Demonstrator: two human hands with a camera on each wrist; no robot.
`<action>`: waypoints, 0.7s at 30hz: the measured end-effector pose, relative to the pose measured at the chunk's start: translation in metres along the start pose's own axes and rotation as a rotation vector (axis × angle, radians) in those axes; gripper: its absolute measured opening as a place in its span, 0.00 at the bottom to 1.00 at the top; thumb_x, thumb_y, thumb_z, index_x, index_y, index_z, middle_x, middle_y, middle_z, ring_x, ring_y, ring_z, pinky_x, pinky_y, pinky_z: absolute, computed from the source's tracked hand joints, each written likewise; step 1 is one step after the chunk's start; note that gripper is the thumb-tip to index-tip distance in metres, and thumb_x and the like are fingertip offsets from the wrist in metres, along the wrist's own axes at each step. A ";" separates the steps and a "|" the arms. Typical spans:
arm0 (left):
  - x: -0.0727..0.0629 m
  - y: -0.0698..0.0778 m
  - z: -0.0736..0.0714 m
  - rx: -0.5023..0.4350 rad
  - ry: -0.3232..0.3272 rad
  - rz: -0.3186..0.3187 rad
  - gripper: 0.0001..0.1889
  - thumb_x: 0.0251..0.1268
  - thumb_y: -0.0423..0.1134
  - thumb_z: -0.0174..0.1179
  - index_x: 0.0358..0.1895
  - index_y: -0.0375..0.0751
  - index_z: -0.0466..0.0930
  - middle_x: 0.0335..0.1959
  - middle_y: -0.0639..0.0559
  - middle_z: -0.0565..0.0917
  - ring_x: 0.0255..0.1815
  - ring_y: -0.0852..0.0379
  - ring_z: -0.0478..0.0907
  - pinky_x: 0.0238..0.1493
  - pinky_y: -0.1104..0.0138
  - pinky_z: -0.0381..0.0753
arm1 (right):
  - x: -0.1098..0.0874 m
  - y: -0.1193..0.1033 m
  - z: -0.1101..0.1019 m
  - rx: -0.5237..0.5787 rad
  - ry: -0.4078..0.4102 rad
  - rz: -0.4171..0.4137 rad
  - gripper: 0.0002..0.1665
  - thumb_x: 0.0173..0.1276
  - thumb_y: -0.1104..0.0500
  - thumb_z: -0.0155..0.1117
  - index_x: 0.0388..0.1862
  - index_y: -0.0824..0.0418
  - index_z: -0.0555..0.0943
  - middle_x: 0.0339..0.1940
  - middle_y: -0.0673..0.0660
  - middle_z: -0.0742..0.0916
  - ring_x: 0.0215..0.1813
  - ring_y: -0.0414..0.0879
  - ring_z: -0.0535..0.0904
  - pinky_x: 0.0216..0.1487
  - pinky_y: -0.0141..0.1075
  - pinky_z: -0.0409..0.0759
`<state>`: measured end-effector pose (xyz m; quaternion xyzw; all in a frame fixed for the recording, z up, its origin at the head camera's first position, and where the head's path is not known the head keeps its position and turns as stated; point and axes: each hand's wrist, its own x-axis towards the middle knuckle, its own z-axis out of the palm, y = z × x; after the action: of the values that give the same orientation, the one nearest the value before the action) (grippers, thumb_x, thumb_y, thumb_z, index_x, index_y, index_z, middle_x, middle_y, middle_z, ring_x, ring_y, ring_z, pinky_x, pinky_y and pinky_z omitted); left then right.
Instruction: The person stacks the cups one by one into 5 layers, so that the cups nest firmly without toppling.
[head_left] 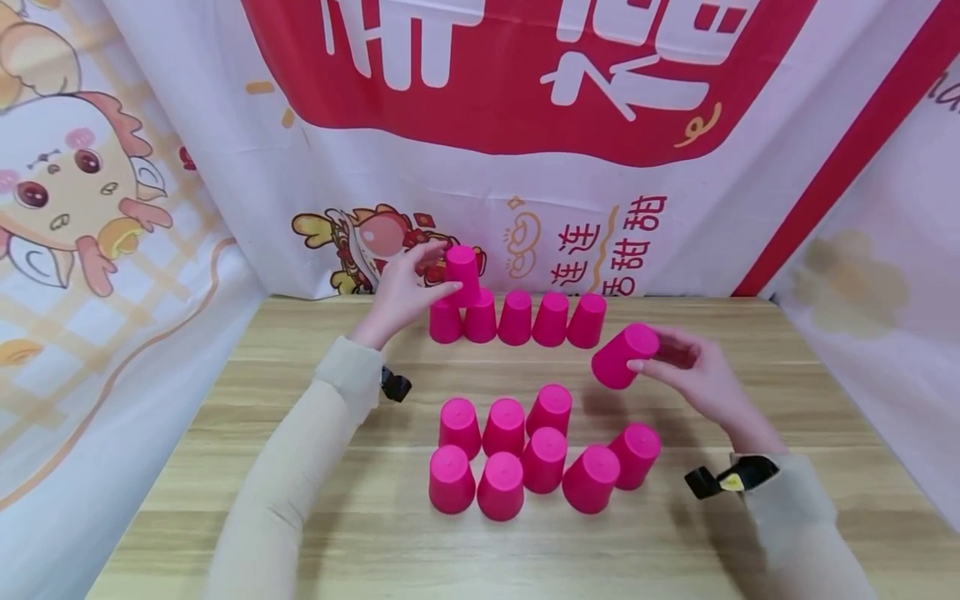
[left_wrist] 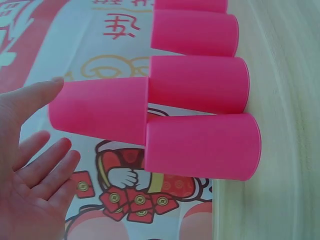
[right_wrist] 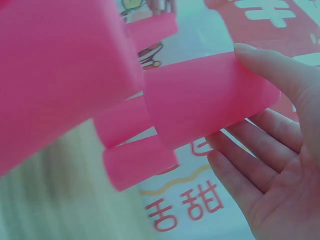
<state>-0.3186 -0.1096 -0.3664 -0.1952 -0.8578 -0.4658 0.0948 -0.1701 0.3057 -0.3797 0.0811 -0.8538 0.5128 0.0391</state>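
Note:
My left hand (head_left: 405, 287) is beside a pink cup (head_left: 462, 275) that stands upside down on the two leftmost cups of the back row (head_left: 515, 318). In the left wrist view the thumb lies at this upper cup's (left_wrist: 100, 107) narrow end, while the other fingers (left_wrist: 47, 167) are spread below, apart from it. My right hand (head_left: 697, 375) holds another pink cup (head_left: 624, 357) tilted above the table, right of the row. The right wrist view shows the thumb on one side of this cup (right_wrist: 210, 100) and fingers on the other.
Several more upside-down pink cups (head_left: 502, 486) stand in a loose cluster nearer the front of the wooden table (head_left: 360, 500). A printed cloth (head_left: 465, 167) hangs behind the back row. Patterned cloth also covers both sides.

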 end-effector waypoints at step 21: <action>-0.109 0.001 0.006 -0.061 -0.092 -0.098 0.37 0.58 0.58 0.74 0.72 0.57 0.73 0.66 0.57 0.77 0.68 0.53 0.72 0.68 0.40 0.66 | 0.059 -0.021 0.002 -0.075 0.093 0.045 0.42 0.63 0.36 0.73 0.71 0.52 0.77 0.59 0.53 0.85 0.56 0.47 0.81 0.51 0.32 0.81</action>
<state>-0.2190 -0.1308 -0.4065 -0.1770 -0.8552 -0.4864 0.0265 -0.2245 0.2884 -0.3539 0.0364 -0.8712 0.4845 0.0702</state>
